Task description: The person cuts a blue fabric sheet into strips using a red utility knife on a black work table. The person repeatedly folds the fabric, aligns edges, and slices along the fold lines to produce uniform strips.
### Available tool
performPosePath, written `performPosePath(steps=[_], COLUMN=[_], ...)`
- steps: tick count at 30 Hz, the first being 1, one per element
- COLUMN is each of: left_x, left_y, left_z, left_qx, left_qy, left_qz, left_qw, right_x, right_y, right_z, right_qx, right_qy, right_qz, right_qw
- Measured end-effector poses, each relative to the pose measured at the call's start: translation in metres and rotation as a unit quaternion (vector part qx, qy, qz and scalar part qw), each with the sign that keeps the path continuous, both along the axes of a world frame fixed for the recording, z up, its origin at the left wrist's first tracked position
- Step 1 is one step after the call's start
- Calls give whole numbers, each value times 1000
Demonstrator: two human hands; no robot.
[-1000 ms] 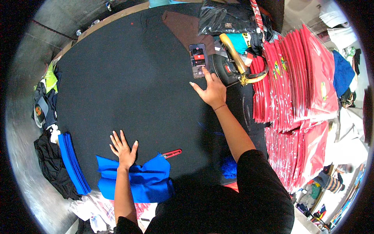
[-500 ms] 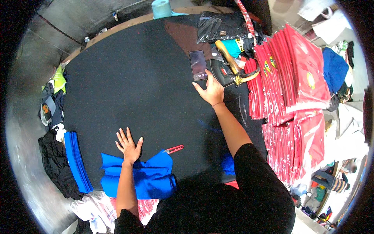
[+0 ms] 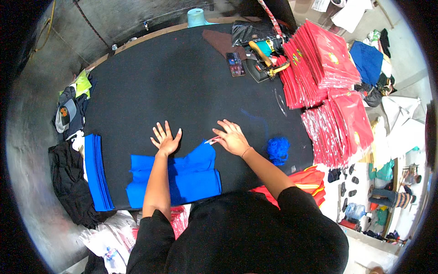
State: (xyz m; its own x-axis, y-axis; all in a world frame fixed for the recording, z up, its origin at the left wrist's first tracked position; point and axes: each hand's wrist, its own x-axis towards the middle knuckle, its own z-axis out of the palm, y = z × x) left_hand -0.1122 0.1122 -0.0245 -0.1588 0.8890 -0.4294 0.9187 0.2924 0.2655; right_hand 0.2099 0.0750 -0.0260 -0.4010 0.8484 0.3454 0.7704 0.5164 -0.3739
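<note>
My left hand (image 3: 168,143) is open, its fingers spread on the black table cover just beyond a folded blue cloth (image 3: 180,176). My right hand (image 3: 233,139) is over the red-handled thread snips (image 3: 211,140), covering part of the handles. Its fingers are stretched out, and I see no grip around the snips. The snips' blades lie by the blue cloth's far right corner. Farther off, a smartphone (image 3: 236,64) with a lit screen lies beside a black iron (image 3: 258,71) with a wooden handle.
Stacks of red garments in clear bags (image 3: 319,68) line the right side. A blue thread tangle (image 3: 278,150) lies right of my right hand, with red and yellow cloth (image 3: 310,180) nearer. At left is a folded blue stack (image 3: 96,173). A light blue cup (image 3: 196,17) stands at the far edge.
My right hand has left the phone and come back toward me to the snips. The phone's screen shows different content. My left hand stays spread by the blue cloth. The view has shifted.
</note>
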Motion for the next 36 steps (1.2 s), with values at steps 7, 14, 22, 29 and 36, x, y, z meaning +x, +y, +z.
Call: performPosePath(steps=[7,14,22,29,36], left_x=[-40,-66,-56,-36,0], left_y=[-7,-52,-50,-40,-41], left_z=[8,35,15,29,9], left_qx=[-11,135,168,166,203], left_qy=[-107,-245,-140,-198,-147], left_qz=[-84,-194,-371,-307,-294], left_qw=[991,940,903,916,922], right_x=[0,-21,-24,-6,-5], right_y=[-63,-107,-117,-121,-123], right_z=[5,-2,17,10,22], right_qx=[-27,-80,-114,-209,-342], right_qy=[-61,63,47,130,186], right_qz=[-93,-223,-277,-204,-145], right_qw=[993,970,953,948,910])
